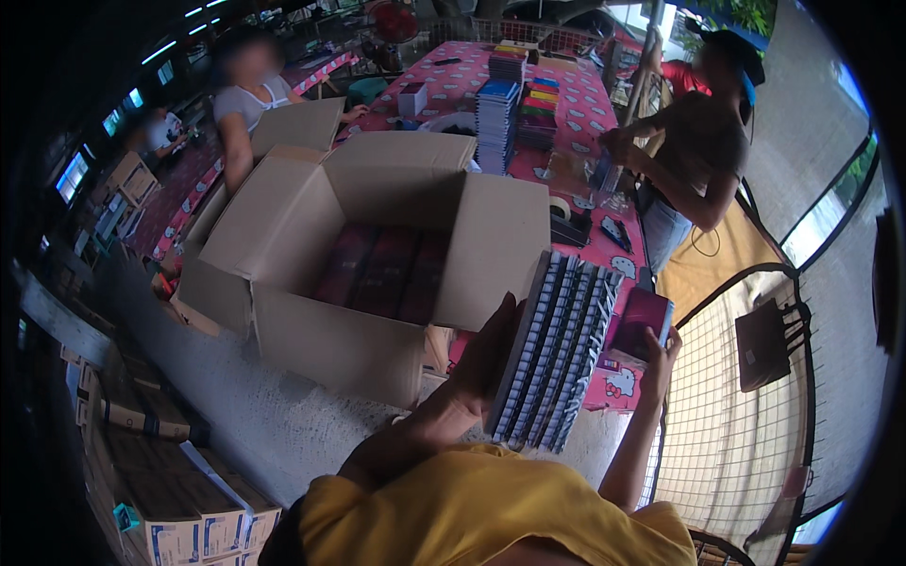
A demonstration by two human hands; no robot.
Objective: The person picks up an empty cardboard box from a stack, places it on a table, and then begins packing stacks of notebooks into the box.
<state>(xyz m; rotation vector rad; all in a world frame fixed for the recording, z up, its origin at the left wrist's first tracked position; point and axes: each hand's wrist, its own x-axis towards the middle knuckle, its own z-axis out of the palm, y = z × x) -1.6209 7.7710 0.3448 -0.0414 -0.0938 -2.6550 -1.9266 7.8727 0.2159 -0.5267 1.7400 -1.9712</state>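
My left hand is closed around a stack of spiral-bound notebooks, held upright before my chest with the bound edges facing me. At the table's near right corner, my right hand grips a maroon-covered notebook pile, thumb on its top cover. Whether that pile is lifted or rests on the table I cannot tell. Left of the held stack stands a large open cardboard box, its flaps spread. Dark red packs of notebooks lie side by side inside it.
Taller notebook stacks stand on the pink patterned table. A tape dispenser sits behind the box. One person is beyond the box, another at the table's right. Cartons are piled lower left; a wire mesh rack is at right.
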